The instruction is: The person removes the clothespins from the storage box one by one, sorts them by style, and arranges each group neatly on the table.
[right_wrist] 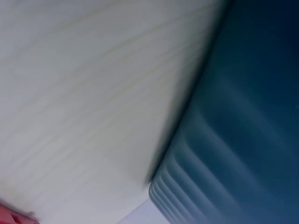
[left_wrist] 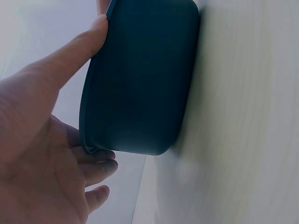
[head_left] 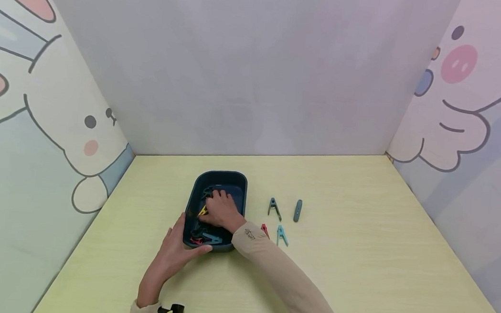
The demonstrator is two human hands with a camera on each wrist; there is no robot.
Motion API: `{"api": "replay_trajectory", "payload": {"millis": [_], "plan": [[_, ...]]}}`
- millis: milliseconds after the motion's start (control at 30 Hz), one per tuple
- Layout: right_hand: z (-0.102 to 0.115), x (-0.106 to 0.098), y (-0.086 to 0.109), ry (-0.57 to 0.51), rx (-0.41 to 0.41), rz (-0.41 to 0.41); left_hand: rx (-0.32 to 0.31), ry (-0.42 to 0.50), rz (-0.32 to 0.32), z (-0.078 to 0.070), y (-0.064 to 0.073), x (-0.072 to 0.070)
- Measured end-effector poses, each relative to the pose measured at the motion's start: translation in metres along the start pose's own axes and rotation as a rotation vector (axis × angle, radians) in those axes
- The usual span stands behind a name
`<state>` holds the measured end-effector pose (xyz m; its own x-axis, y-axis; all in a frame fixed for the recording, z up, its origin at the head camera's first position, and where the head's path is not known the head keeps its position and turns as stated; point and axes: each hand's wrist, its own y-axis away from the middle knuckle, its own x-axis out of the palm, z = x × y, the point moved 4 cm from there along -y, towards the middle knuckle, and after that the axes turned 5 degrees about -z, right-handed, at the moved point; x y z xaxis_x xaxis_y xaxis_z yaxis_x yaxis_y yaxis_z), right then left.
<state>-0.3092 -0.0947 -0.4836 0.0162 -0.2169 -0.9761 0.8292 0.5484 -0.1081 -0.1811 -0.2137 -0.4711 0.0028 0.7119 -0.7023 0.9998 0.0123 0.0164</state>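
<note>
A dark blue plastic bin stands on the table with several clothespins inside. My left hand holds its near left corner, thumb and fingers spread along the rim; the left wrist view shows this hand against the bin wall. Inside the bin is my right hand, its thumb and index finger at a yellow clothespin. Whether they pinch it cannot be told. Blue and red clothespins lie at the bin's near end. The right wrist view shows the bin's ribbed outer wall, not the hand.
Right of the bin lie a dark green clothespin, a grey-blue one, a light blue one and a red one, partly behind my right sleeve. A grey wall stands behind the table, with cartoon-printed walls at both sides.
</note>
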Motion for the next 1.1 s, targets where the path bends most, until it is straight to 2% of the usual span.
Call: {"api": "replay_trajectory", "payload": {"millis": [567,867,1100], "plan": [[-0.01,-0.01,0.006,-0.03,0.013,-0.027,0.04,0.024,-0.016,0.0,-0.001,0.004],[-0.009,-0.024,0.016,-0.03,-0.06,-0.063,0.096,0.025,-0.055,0.002,-0.003,0.005],[-0.013,-0.044,0.03,-0.049,-0.144,-0.128,0.091,0.021,-0.057,0.002,-0.004,0.003]]}}
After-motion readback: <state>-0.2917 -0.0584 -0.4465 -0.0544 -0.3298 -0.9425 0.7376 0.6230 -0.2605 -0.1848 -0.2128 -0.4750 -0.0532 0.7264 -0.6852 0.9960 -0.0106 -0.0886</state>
